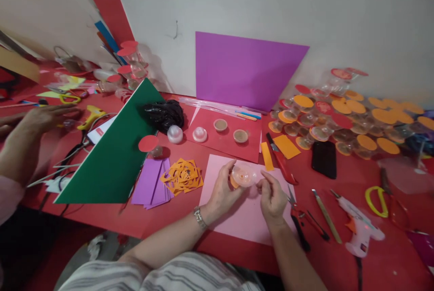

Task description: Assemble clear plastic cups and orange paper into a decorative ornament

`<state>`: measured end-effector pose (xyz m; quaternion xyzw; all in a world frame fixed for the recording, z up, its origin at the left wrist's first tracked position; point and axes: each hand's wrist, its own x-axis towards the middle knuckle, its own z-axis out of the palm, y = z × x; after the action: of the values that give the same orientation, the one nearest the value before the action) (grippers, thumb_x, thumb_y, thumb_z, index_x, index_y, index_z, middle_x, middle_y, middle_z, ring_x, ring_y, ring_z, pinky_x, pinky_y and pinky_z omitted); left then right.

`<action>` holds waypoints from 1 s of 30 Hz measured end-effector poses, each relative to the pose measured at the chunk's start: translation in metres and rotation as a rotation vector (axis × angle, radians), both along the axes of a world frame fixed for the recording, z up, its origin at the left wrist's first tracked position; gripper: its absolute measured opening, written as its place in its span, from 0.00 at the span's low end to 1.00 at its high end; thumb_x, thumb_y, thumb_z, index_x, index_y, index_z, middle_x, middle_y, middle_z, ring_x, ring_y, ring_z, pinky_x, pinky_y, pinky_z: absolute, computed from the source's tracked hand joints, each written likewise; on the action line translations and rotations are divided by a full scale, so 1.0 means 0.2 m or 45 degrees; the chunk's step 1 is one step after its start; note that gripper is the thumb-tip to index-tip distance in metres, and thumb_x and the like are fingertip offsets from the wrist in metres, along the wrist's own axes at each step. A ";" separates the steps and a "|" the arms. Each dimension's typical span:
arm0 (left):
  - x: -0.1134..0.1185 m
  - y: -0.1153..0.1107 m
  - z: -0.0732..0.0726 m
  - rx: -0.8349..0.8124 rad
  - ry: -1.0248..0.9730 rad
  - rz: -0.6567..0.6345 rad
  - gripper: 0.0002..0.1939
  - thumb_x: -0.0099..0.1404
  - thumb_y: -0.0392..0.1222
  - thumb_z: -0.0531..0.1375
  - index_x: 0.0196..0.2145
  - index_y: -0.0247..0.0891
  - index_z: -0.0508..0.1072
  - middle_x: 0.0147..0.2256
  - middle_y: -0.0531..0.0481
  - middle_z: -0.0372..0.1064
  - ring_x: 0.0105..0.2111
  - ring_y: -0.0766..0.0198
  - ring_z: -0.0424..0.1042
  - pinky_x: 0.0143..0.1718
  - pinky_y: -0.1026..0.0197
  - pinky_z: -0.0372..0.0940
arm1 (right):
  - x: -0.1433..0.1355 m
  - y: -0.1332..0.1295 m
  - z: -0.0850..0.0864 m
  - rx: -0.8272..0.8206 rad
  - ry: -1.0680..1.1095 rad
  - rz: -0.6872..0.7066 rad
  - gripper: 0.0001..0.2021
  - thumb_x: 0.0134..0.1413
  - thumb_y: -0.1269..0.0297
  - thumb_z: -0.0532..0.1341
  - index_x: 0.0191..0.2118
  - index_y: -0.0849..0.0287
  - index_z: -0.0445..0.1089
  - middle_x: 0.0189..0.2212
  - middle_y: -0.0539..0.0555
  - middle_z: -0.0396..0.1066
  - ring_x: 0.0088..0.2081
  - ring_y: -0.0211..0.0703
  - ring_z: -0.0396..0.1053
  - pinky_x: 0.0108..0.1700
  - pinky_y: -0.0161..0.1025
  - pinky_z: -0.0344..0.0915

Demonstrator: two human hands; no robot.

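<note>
My left hand (224,190) is closed around a clear plastic cup (244,175) with a bit of orange showing at its lower left. Just right of the cup, my right hand (273,198) has its fingers curled together. Whatever those fingers pinch, if anything, is too small to make out. Both hands are above a pink sheet (233,218) on the red table (183,230). Left of the sheet lie a pile of cut orange paper (183,176) and purple paper strips (151,182).
A green board (105,159) leans at left, with a co-worker's hand (47,119) beyond it. A glue gun (359,227), red-handled pliers (301,216), a cutter (283,164) and a phone (323,159) lie at right. Several cups with orange discs (386,116) stand behind.
</note>
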<state>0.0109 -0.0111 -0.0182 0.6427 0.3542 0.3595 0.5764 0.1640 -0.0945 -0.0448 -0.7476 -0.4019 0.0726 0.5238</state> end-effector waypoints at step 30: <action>-0.01 0.05 0.10 0.437 0.320 0.177 0.28 0.62 0.38 0.62 0.59 0.39 0.64 0.53 0.41 0.69 0.53 0.52 0.69 0.57 0.46 0.65 | 0.01 0.00 0.05 -0.043 0.136 0.257 0.20 0.65 0.49 0.55 0.46 0.60 0.76 0.27 0.55 0.79 0.28 0.43 0.78 0.31 0.34 0.71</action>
<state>0.0082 -0.0017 0.0009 0.7451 0.4004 0.3705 0.3838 0.1652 -0.0939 -0.0339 -0.7070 -0.4454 0.1717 0.5218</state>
